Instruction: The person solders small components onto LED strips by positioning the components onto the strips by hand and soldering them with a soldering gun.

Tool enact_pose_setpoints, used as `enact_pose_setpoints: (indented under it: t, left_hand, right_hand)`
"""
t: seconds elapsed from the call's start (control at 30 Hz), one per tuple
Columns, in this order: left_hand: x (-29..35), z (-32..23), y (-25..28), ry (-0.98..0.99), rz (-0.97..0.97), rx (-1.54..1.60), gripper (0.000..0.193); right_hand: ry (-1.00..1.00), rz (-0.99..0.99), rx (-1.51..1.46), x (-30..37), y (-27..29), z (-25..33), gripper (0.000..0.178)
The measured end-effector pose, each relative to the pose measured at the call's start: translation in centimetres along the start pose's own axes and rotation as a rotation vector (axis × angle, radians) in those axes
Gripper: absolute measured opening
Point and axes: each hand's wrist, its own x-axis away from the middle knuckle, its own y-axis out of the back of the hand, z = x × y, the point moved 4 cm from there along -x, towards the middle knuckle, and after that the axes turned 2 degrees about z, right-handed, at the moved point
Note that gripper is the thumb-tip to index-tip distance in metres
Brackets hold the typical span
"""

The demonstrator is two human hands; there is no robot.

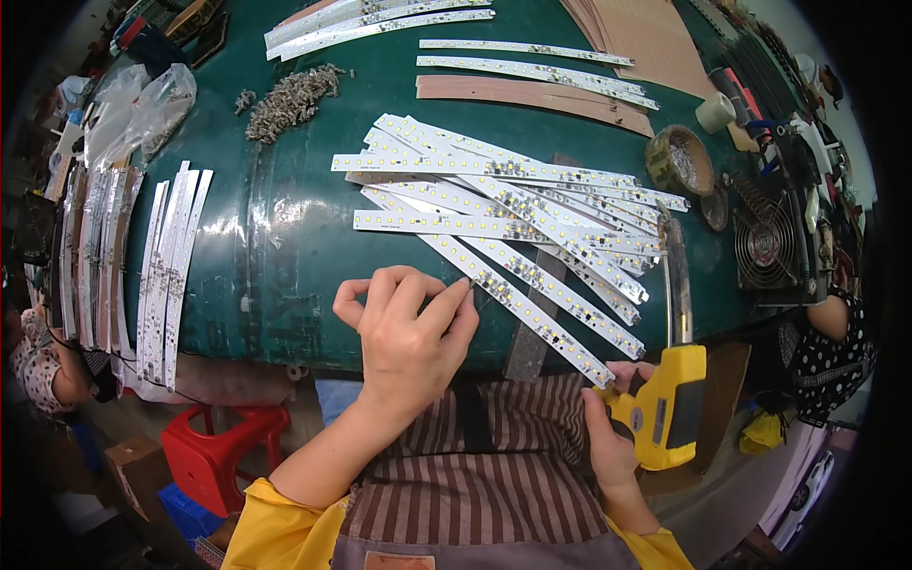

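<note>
My left hand [404, 328] is closed in a pinch at the side of a white LED strip board [527, 306]. Whatever its fingertips hold is too small to make out. My right hand [613, 442] grips a yellow and black soldering gun [670, 408], its long metal barrel pointing away from me over the table. The near end of that LED strip lies by my right thumb and fingers; whether they touch it I cannot tell. Beyond both hands, a crisscrossed pile of LED strips [513, 197] lies on the green table [275, 313].
Small metal parts [290, 103] lie heaped at the far left, near clear plastic bags [142, 109]. More strips [171, 271] stand at the left edge. At right are a round tub [679, 160], a white roll [715, 113] and a fan [768, 242]. A red stool [214, 451] stands below left.
</note>
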Motion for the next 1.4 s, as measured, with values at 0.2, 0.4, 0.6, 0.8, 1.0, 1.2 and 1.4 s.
enact_pose_setpoints:
  t: [0.2, 0.4, 0.6, 0.8, 1.0, 1.2, 1.4]
  left_hand:
    - [-0.3, 0.0, 0.6, 0.008, 0.018, -0.011, 0.016]
    - [-0.7, 0.4, 1.5, 0.033, 0.06, 0.008, 0.019]
    - [-0.9, 0.3, 1.5, 0.068, 0.078, 0.061, 0.019]
    - [-0.2, 0.5, 0.6, 0.022, 0.054, 0.039, 0.018]
    - [0.1, 0.8, 0.2, 0.095, 0.036, 0.099, 0.016]
    - [0.0, 0.9, 0.2, 0.129, 0.034, 0.123, 0.015]
    - [0.1, 0.8, 0.1, 0.112, 0.013, 0.123, 0.016]
  right_hand:
    - [-0.027, -0.026, -0.096, 0.0, -0.1, -0.5, 0.058]
    - [-0.06, -0.021, -0.129, 0.2, 0.0, -0.6, 0.059]
    - [-0.027, 0.024, -0.12, 0.1, -0.2, -0.1, 0.057]
    - [-0.066, 0.031, -0.118, 0.3, -0.2, -0.5, 0.054]
    - [-0.089, 0.068, 0.023, 1.4, 1.6, 1.0, 0.04]
    - [-0.021, 0.36, -0.007, 2.1, 0.6, 0.7, 0.04]
    - [-0.04, 0.264, -0.12, 1.9, -0.6, 1.4, 0.029]
